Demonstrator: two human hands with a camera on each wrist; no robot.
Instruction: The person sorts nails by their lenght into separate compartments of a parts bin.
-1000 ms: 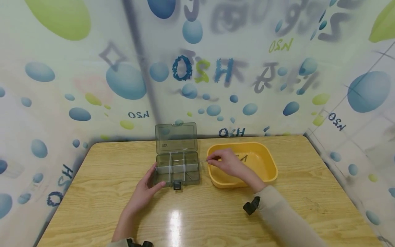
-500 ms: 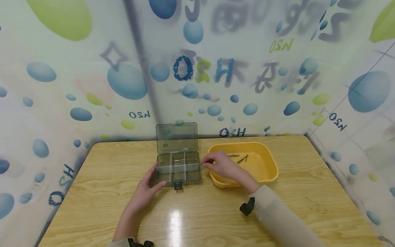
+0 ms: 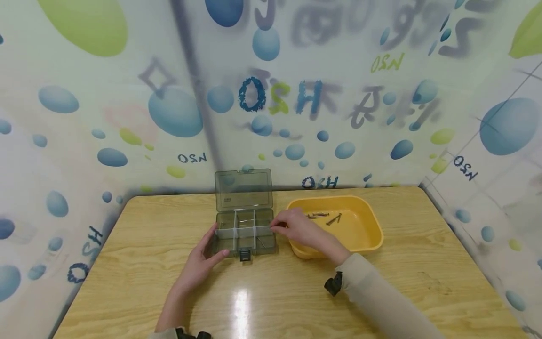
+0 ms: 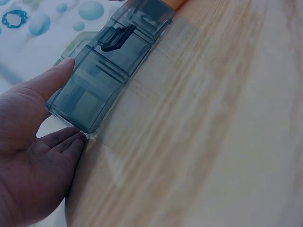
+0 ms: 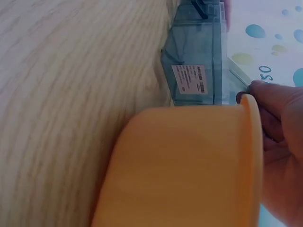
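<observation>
A grey see-through compartment box point(image 3: 245, 244) stands on the table with its lid point(image 3: 244, 190) raised at the back. My left hand point(image 3: 199, 266) rests at its left end, fingers along the side and thumb on the front edge. With its fingertips, my right hand point(image 3: 298, 229) pinches a thin metal screw point(image 5: 240, 73) over the back right compartment. Most of that screw is hidden in the head view. Another screw point(image 3: 261, 242) lies in the front right compartment. Right of the box is a yellow tray point(image 3: 360, 235) with several screws point(image 3: 333, 219) inside.
The wooden table point(image 3: 139, 254) ends at a patterned wall sheet point(image 3: 271, 132) close behind the box. The tray's near wall stands below my right forearm. A black latch point(image 3: 244, 255) sticks out at the box's front.
My right hand has moved left from above the yellow tray to the right edge of the box, carrying the screw. My left hand has stayed against the box.
</observation>
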